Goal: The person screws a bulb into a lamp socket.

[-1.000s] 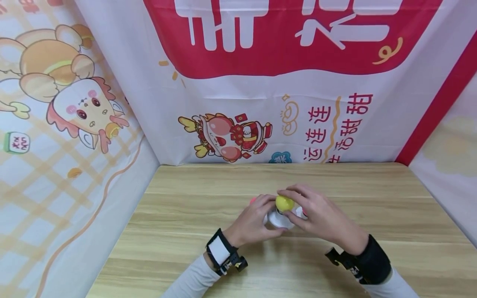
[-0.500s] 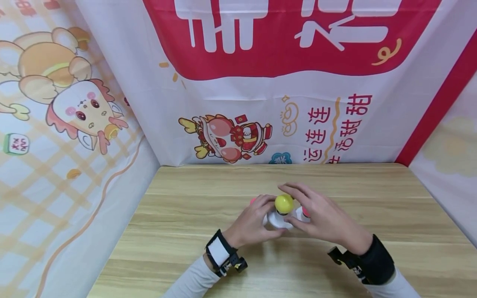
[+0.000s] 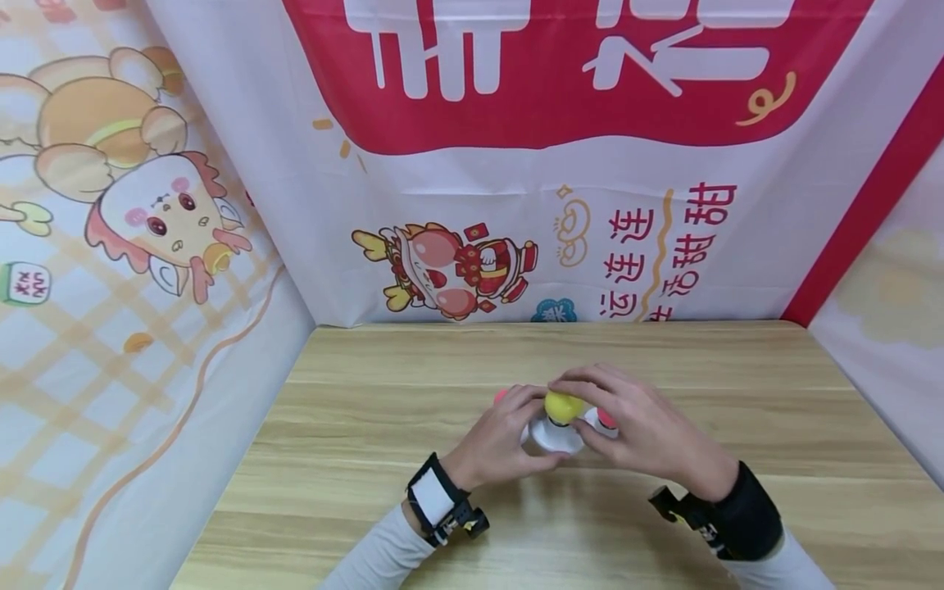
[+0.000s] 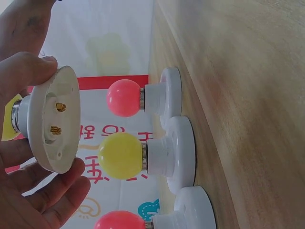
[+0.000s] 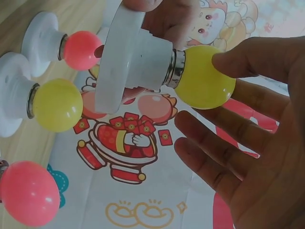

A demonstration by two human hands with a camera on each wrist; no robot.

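My left hand grips the rim of a round white lamp socket, held above the table. Its hollow underside, with two brass terminals, shows in the left wrist view. A yellow light bulb sits in this socket, and a strip of its metal cap shows at the socket's mouth. Around the bulb's glass, my right hand pinches with thumb and index finger; the other fingers spread out beside it in the right wrist view.
Behind the held socket, a row of similar sockets stands on the wooden table. They carry a pinkish-red bulb, another yellow bulb and a second pinkish-red bulb. A printed cloth hangs at the table's back edge.
My right hand's fingers spread off the yellow bulb half a second ago and now pinch it again. My left hand has kept its hold on the socket.
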